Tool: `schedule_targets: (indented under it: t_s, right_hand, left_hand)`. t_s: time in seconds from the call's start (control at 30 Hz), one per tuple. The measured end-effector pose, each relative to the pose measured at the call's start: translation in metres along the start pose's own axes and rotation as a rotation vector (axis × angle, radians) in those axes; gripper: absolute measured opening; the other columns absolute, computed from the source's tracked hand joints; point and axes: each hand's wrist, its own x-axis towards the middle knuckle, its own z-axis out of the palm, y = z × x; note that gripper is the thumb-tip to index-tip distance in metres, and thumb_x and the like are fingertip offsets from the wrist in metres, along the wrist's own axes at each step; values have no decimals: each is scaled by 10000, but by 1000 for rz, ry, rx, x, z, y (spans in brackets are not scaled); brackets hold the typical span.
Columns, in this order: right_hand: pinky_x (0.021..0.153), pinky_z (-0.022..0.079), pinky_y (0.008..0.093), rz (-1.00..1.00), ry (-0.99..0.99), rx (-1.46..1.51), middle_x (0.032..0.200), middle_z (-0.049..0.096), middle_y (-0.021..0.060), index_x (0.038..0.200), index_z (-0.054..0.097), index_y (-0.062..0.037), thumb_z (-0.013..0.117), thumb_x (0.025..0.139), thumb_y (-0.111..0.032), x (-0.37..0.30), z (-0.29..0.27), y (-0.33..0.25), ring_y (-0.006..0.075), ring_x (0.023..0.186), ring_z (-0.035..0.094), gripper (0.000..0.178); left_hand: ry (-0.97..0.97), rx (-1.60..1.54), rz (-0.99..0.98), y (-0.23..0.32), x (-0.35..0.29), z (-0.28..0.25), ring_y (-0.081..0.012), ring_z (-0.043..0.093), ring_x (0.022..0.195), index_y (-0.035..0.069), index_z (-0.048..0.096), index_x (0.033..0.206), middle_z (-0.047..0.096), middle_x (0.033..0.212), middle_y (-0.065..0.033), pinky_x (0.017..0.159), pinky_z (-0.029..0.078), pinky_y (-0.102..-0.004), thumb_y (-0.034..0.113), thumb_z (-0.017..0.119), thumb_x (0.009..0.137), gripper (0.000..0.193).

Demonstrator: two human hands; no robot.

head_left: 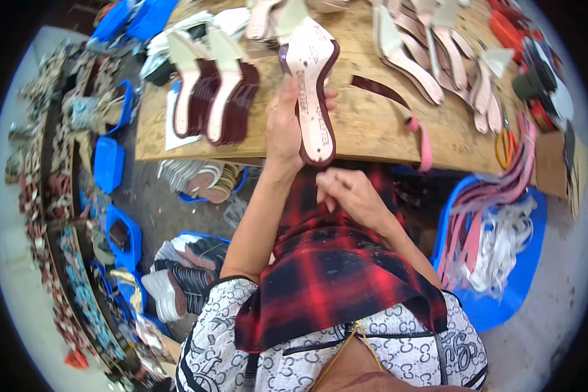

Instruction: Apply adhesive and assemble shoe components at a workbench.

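Note:
My left hand [283,134] is closed around a shoe insole [312,98], its thumb on one side and fingertips showing at the other. The insole's pale underside, with printing on it, faces up, and dark maroon material borders its edge. Its rounded heel end points towards me over the table's near edge. Just below that end is my right hand [354,196], fingers curled in; what they pinch, if anything, is hidden. Left of the insole, two stacks of maroon insoles [225,98] lie on the wooden table [353,137].
A maroon strip [379,90] and a pink strip [424,147] lie right of my hands. Pale insoles [405,62] are piled farther back. Orange-handled scissors [505,149] rest at the right edge. A blue tub [526,261] of strips stands lower right; shoe parts [170,294] sit lower left.

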Motion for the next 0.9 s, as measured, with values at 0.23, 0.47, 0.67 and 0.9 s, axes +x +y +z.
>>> schedule_targets:
  t_s: [0.23,0.47,0.67,0.9]
  right_hand:
    - [724,489,378,-420,559,-810,891,660,140,991,653,-54,580,917,-310,68,-97,-30,280,789,635,275]
    - [733,504,409,-357,329,-1365,915,672,111,1022,625,-72,635,859,-265,136,-140,-5,281,876,651,252]
    - [486,429,260,-422,218,-346,663,597,43,977,611,-10,625,906,-162,66,-135,-98,117,564,573,168]
    - [391,368,187,-467,472,113,657,620,-4,934,638,-61,575,960,-199,19,-131,-164,54,458,513,154]
  left_hand:
    - [186,1488,478,77,25,-83,-296,650,909,3,597,1218,663,1010,-208,786,492,-376,322,690,849,497]
    - [140,1794,380,66,37,-118,-394,607,823,18,522,1253,624,886,-217,707,464,-457,323,797,705,685]
    - [-280,1136,381,39,25,-9,-323,497,1238,-42,453,1329,537,1310,-213,1045,378,-399,368,815,672,854]
    - [-925,299,-394,-55,34,75,-148,586,896,13,549,1229,618,931,-61,719,470,-274,451,662,836,599]
